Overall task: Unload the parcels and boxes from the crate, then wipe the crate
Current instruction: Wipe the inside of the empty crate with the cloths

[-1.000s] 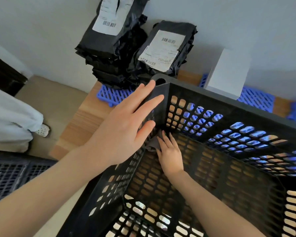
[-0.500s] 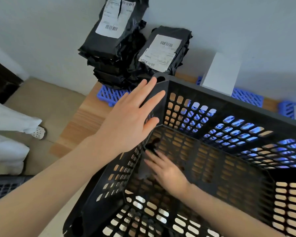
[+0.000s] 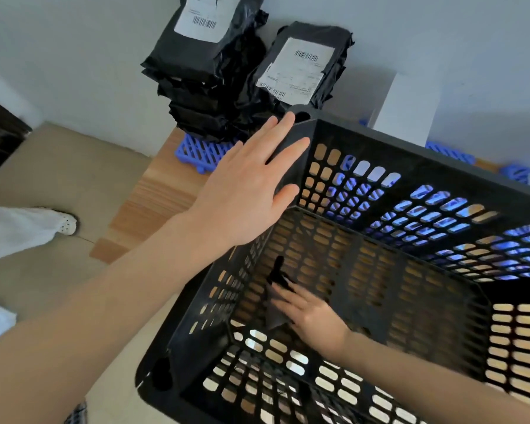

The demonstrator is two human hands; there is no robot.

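One crate (image 3: 410, 154), one white box (image 3: 407, 102) (two parcel stacks (image 3: 202, 56) (image 3: 303, 68)).

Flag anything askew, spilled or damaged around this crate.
Nothing stands out. The crate is emptied, the right hand presses a dark cloth on its floor, the left hand steadies a corner, and the parcels sit stacked outside.

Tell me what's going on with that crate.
A person is at the wiping stage. The left hand lies flat, fingers straight, on the far left corner of the black crate, apparently steadying it. The right hand is down inside, pressing a dark cloth against the crate's floor by the left wall. No parcels show inside; black parcels are stacked on a blue pallet by the wall, with a white box further right.
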